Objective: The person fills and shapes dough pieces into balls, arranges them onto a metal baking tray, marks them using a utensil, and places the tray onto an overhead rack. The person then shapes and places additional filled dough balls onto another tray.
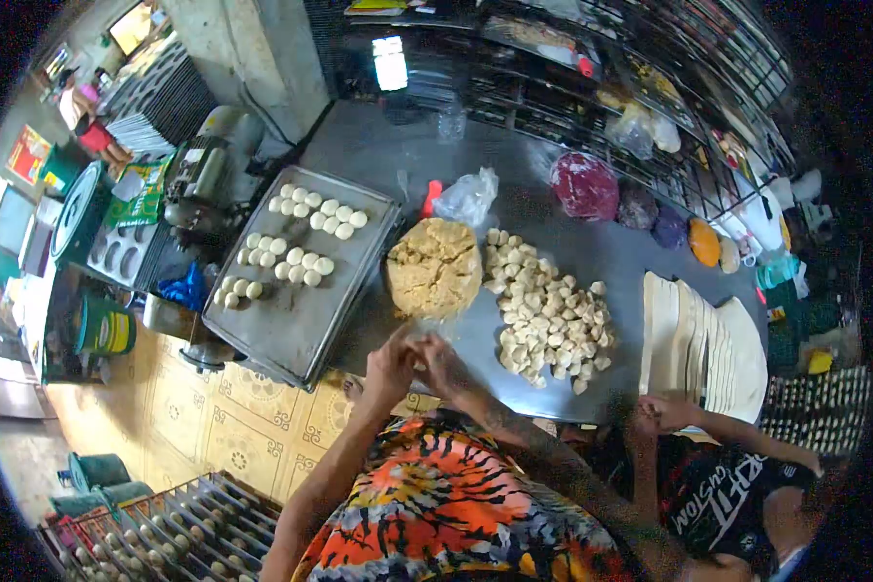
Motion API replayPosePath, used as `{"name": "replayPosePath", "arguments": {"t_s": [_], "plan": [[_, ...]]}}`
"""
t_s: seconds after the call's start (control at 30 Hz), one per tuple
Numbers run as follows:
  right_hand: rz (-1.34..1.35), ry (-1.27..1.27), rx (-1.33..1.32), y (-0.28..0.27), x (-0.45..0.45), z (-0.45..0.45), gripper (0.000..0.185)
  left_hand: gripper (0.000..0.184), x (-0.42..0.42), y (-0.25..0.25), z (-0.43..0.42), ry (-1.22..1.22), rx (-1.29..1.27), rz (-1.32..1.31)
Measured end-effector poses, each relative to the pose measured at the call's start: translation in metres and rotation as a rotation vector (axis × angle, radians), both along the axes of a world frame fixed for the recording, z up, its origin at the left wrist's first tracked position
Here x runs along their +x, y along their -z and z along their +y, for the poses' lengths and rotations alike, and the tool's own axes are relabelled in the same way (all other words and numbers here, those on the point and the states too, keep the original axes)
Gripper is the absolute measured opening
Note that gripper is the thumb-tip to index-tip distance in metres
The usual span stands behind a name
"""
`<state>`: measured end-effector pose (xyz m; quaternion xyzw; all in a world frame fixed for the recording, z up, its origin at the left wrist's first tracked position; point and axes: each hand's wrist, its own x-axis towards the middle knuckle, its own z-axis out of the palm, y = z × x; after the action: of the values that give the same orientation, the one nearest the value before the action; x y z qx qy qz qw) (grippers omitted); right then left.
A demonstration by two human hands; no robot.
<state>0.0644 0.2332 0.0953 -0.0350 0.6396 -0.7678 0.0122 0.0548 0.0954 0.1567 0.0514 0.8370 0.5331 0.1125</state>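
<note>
My left hand and my right hand meet at the table's near edge, fingers bent and pressed together. What they pinch between them is small and mostly hidden. Just beyond them sits a big crumbly tan mound of filling. To its right spreads a heap of small pale dough pieces. On the left, a metal baking tray holds round white dough balls grouped in clusters, with bare metal at its near end.
A co-worker's hands are at the right, beside long dough strips. A clear plastic bag, a wrapped dark red lump and an orange lump lie farther back. A rack of dough balls stands lower left.
</note>
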Motion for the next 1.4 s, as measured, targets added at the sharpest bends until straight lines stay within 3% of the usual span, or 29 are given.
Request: {"name": "replayPosePath", "arguments": {"t_s": [0.03, 0.07, 0.1, 0.13, 0.2, 0.33, 0.47, 0.53, 0.63, 0.7, 0.77, 0.87, 0.9, 0.97, 1.03, 1.17, 1.3, 1.37, 1.4], "plan": [[-0.005, -0.101, 0.44, 0.029, -0.014, 0.015, 0.017, 0.054, -0.003, 0.015, -0.006, 0.009, 0.042, 0.0], [0.041, 0.006, 0.011, 0.029, -0.025, 0.001, 0.019, 0.054, -0.01, 0.017, -0.015, -0.015, 0.039, -0.007], [0.043, 0.016, 0.402, 0.026, -0.024, 0.009, 0.019, 0.052, -0.02, 0.021, -0.029, -0.082, 0.253, -0.104], [0.005, -0.03, 0.296, -0.046, -0.029, 0.0, 0.018, 0.05, -0.024, 0.022, -0.047, -0.154, 0.467, -0.197], [0.019, 0.047, 0.522, -0.024, -0.04, -0.018, 0.017, 0.048, -0.022, 0.016, -0.077, -0.201, 0.505, -0.214], [-0.037, -0.098, 0.382, -0.006, -0.06, -0.075, 0.019, 0.042, -0.028, 0.008, -0.123, -0.23, 0.673, -0.248], [-0.177, -0.368, 0.185, 0.003, -0.076, -0.127, 0.028, 0.035, -0.038, 0.016, -0.196, -0.329, 0.337, -0.306], [-0.25, -0.375, 0.125, -0.019, -0.075, -0.142, 0.03, 0.034, -0.05, 0.001, -0.232, -0.357, 0.219, -0.212], [-0.427, -0.374, -0.076, -0.065, -0.072, -0.156, 0.037, 0.026, -0.083, 0.018, -0.288, -0.435, -0.026, 0.199], [-0.459, -0.372, -0.068, -0.055, -0.067, -0.133, 0.043, 0.025, -0.11, 0.029, -0.313, -0.348, -0.238, 0.572], [-0.458, -0.306, 0.017, -0.05, -0.057, -0.097, 0.042, 0.027, -0.121, 0.028, -0.322, -0.162, -0.279, 0.566], [-0.417, -0.197, 0.113, -0.044, -0.044, -0.026, 0.043, 0.031, -0.113, 0.054, -0.32, -0.1, -0.394, 0.654], [-0.291, -0.091, 0.346, -0.023, -0.041, 0.007, 0.048, 0.031, -0.112, 0.045, -0.312, -0.092, -0.387, 0.666], [-0.142, 0.118, 0.834, -0.004, -0.027, 0.079, 0.045, 0.033, -0.102, 0.029, -0.302, -0.015, -0.796, 0.789], [0.014, 0.398, 1.552, -0.014, -0.012, 0.118, 0.037, 0.033, -0.102, 0.031, -0.305, 0.014, -0.848, 0.767], [-0.083, 0.285, 1.57, -0.002, 0.014, 0.174, 0.03, 0.034, -0.101, 0.036, -0.292, 0.061, -0.994, 0.694], [0.026, 0.156, 1.619, -0.012, 0.024, 0.184, 0.028, 0.034, -0.067, 0.031, -0.23, -0.526, -0.3, 0.539], [0.019, 0.202, 1.628, 0.0, 0.023, 0.185, 0.026, 0.038, -0.034, 0.042, -0.167, -0.484, -0.329, 0.441], [0.017, 0.253, 1.648, 0.008, 0.02, 0.185, 0.025, 0.037, -0.022, 0.047, -0.136, -0.392, -0.019, 0.34]]}}
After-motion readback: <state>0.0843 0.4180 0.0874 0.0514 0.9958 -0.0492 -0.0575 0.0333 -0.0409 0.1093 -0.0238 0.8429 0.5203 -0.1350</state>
